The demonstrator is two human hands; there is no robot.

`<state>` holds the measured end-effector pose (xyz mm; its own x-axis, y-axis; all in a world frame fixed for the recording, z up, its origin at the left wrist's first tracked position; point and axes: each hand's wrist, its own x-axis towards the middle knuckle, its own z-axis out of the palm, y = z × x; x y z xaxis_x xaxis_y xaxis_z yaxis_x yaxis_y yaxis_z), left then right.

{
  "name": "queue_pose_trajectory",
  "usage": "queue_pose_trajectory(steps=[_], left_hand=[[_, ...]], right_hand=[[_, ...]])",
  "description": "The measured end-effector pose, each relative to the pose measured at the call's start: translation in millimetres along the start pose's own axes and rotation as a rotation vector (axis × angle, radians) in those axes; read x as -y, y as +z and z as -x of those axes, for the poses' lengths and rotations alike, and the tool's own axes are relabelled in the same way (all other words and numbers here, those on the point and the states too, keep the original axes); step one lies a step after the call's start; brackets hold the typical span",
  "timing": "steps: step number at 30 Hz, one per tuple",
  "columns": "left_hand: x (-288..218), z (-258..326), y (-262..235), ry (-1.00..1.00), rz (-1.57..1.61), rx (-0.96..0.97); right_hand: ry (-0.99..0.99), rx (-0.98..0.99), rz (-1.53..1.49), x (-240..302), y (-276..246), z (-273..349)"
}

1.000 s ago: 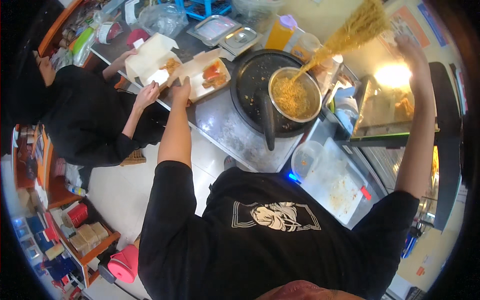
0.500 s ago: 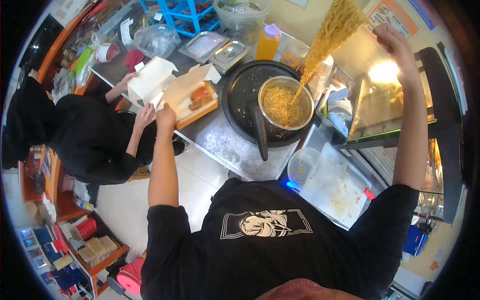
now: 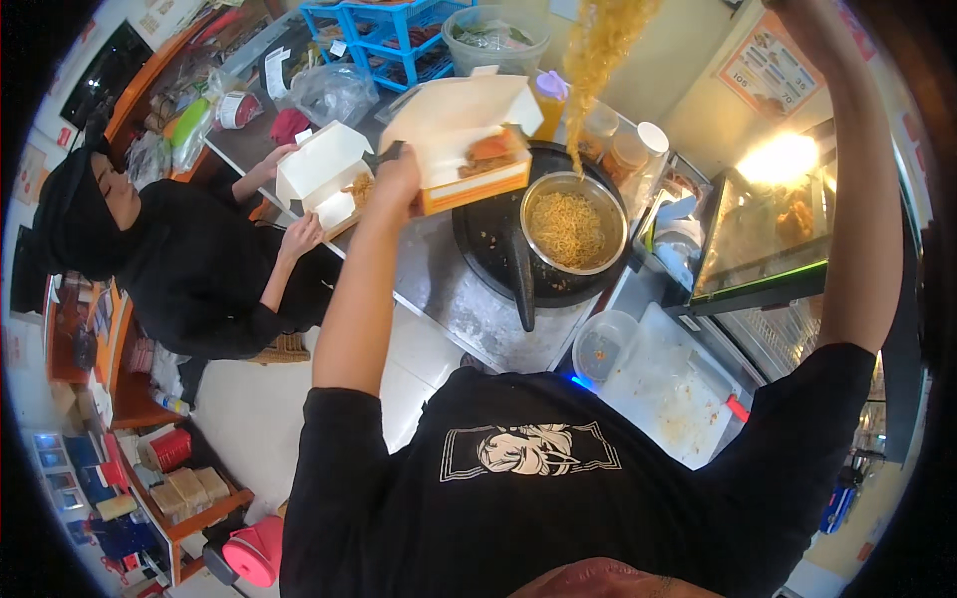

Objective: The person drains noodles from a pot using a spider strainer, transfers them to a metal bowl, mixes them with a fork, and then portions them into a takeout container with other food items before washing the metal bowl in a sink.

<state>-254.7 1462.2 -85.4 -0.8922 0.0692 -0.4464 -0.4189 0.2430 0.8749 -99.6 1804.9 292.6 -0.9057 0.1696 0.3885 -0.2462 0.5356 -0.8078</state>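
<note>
My left hand [image 3: 399, 177] is closed on the near left side of an open cardboard food box [image 3: 454, 191], raised over the counter. Inside lies a piece of food with orange-red topping [image 3: 490, 151]. My right hand [image 3: 790, 8] is at the top edge, mostly cut off; what it grips is out of view. A long bunch of noodles [image 3: 598, 55] hangs high, its lower end trailing down to a steel pan [image 3: 621, 221] with more noodles [image 3: 566, 227] in it. The pan's black handle [image 3: 522, 279] points toward me.
A co-worker [image 3: 189, 259] at left holds another open box [image 3: 324, 169] with food in it. The pan rests on a round black griddle [image 3: 478, 234]. Rightward are a clear tub [image 3: 603, 344], a stained white board [image 3: 668, 389] and a lit glass warmer [image 3: 768, 214].
My left hand has lifted the food box up and right, off the counter. My right hand has risen, drawing the noodles higher and somewhat left. The co-worker's box now shows food inside.
</note>
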Motion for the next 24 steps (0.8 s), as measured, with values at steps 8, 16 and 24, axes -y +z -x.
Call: queue_pose_trajectory(steps=[8,16,24], left_hand=[[-6.6,18.9,51.8,-0.06,-0.041,0.289],[-16.4,48.9,48.9,-0.076,0.038,0.351],[-18.5,51.6,48.5,-0.064,0.149,0.335]], right_hand=[[0.066,0.035,0.04,-2.7,31.6,-15.2],[0.032,0.129,0.015,-33.6,59.5,-8.1],[0.021,0.253,0.252,-59.7,111.4,13.9]])
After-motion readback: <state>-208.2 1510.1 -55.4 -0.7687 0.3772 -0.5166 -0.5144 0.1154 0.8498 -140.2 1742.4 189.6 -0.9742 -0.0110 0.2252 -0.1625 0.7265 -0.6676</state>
